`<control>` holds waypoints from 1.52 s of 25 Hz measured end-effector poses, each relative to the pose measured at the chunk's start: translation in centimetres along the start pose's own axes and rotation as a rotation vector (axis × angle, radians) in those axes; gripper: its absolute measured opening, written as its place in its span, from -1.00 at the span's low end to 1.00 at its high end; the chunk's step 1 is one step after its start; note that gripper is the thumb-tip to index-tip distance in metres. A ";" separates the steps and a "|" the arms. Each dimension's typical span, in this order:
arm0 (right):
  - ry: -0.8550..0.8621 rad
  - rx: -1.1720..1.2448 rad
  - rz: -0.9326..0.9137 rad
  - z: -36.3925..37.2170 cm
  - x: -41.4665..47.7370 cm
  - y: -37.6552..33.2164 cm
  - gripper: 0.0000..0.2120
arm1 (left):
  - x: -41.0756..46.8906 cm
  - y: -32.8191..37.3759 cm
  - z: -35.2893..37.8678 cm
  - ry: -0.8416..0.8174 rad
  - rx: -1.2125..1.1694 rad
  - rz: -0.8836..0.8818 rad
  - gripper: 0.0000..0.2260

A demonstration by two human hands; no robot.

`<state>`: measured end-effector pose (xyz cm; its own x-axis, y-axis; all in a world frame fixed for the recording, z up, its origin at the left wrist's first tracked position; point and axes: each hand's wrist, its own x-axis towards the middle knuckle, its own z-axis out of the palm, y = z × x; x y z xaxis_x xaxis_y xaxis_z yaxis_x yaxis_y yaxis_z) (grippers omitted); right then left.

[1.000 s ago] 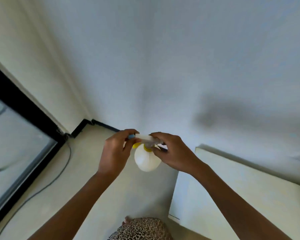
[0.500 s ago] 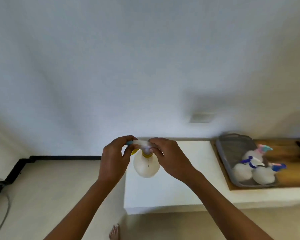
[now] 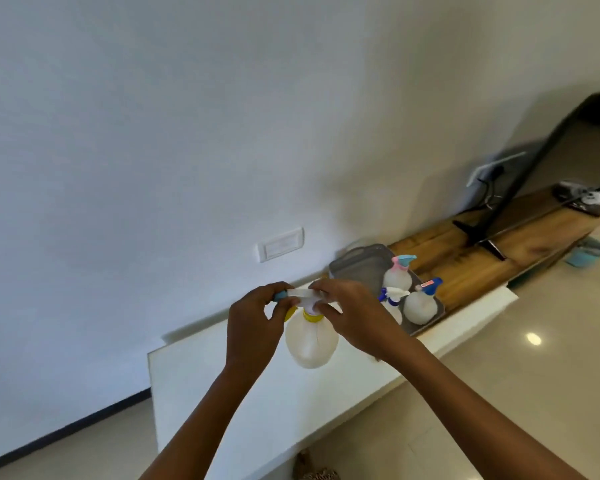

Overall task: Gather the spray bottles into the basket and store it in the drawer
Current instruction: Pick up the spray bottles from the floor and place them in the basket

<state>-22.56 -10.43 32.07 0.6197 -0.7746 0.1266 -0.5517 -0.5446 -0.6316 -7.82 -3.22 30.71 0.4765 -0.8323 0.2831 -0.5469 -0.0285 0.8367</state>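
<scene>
I hold a white spray bottle point(image 3: 310, 342) with a yellow collar in the air above the white cabinet top point(image 3: 222, 382). My left hand point(image 3: 253, 327) pinches the blue nozzle end of its white spray head, and my right hand point(image 3: 352, 317) grips the head from the other side. To the right a grey basket point(image 3: 359, 263) stands on the cabinet. In it are a bottle with a pink and teal head point(image 3: 398, 273), a bottle with a blue head point(image 3: 420, 303) and a third bottle point(image 3: 392, 301), partly hidden by my right hand.
A wooden top point(image 3: 471, 268) continues to the right, with a black TV point(image 3: 548, 161) standing on it and small items at its far end. A white wall socket plate point(image 3: 280, 244) sits above the cabinet. Shiny tiled floor point(image 3: 534, 358) lies at the right.
The view has swung to the right: the window and floor corner are gone, the basket with bottles and the TV have come into view. Both hands keep their hold on the bottle.
</scene>
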 end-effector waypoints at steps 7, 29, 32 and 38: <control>0.007 -0.183 0.010 -3.9 6.8 6.7 -0.60 | 8.2 1.1 9.5 -0.131 -0.069 -0.016 -0.81; -0.409 -0.157 0.096 -2.5 20.5 32.2 -0.81 | 12.4 -1.4 22.2 0.113 0.188 -0.599 -0.76; -0.495 -0.177 0.099 -1.0 19.9 33.8 -0.84 | 12.1 -1.2 22.5 0.098 0.212 -0.640 -0.76; -0.612 -0.213 0.074 0.8 19.2 36.5 -0.77 | 10.9 -1.2 22.8 0.084 0.242 -0.695 -0.77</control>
<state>-30.33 -44.95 10.89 0.7469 -0.5237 -0.4098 -0.6649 -0.5973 -0.4484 -17.67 -24.91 22.06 0.8138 -0.5330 -0.2317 -0.2316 -0.6630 0.7119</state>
